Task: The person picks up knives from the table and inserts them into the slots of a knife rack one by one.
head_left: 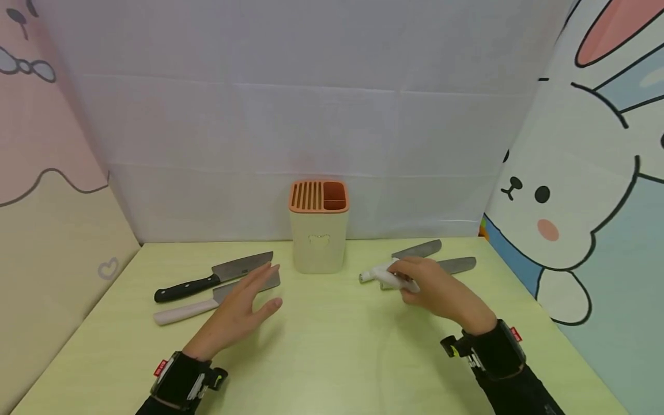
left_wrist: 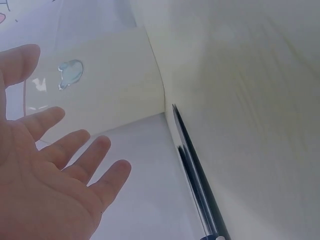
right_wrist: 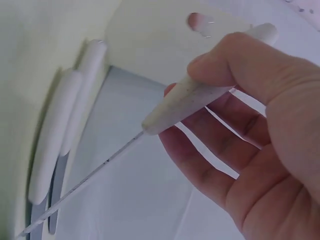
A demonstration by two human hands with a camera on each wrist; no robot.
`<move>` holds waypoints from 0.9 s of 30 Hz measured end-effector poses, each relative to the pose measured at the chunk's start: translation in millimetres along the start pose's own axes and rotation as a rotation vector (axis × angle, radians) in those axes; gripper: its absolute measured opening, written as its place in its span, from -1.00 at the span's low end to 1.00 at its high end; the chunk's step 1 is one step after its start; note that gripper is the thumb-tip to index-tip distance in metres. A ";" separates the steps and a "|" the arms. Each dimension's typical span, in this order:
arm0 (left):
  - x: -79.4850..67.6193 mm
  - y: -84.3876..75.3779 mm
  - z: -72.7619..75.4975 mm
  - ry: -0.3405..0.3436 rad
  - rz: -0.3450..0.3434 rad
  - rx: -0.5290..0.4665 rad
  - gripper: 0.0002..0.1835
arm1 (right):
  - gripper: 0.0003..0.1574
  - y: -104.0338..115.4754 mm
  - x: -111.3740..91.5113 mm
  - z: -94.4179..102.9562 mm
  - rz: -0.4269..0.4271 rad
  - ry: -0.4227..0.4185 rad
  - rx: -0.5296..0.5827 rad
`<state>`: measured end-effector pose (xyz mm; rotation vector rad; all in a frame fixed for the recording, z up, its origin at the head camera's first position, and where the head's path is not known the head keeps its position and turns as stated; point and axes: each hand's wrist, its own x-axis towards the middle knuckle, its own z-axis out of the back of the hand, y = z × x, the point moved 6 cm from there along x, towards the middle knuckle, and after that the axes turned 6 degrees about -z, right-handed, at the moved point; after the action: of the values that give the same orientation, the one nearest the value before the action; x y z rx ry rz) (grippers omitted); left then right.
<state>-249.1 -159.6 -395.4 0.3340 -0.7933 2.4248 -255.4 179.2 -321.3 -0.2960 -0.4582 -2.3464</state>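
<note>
My right hand (head_left: 436, 288) grips the pale handle (right_wrist: 185, 102) of a kitchen knife. In the right wrist view its thin blade (right_wrist: 95, 172) appears edge-on, pointing down and left; in the head view the hand hides it. Two more pale-handled knives (right_wrist: 55, 135) lie beneath on the table. Over the left pair of knives hovers my left hand (head_left: 233, 317), fingers extended and holding nothing. One of that pair is a black-handled knife (head_left: 187, 288); the other, a pale-handled knife (head_left: 184, 313), has its blade partly covered by the hand.
A cream knife holder (head_left: 319, 245) with an orange slotted top stands upright at the table's back middle. Its left part has narrow slots, its right part two square openings. A white cloth (head_left: 311, 127) hangs behind the pale table (head_left: 332, 357), with printed panels on both sides.
</note>
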 end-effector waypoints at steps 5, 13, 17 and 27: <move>-0.1 -0.4 3.9 -0.006 0.012 0.005 -0.31 | -0.55 12.1 11.2 7.4 0.025 -0.061 0.049; 3.4 -6.5 7.9 -0.010 -0.009 0.020 -0.30 | -0.52 26.2 26.9 19.1 -0.002 -0.135 0.173; 5.8 -7.9 8.4 -0.015 -0.007 0.026 -0.30 | -0.50 36.3 32.2 24.0 0.003 -0.186 0.226; 12.2 -10.6 6.2 -0.029 -0.010 0.015 -0.29 | -0.55 59.0 46.9 26.5 0.025 -0.274 0.307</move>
<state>-252.5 -151.0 -380.8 0.3785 -0.7840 2.4229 -246.0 121.2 -267.2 -0.4747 -0.9297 -2.1784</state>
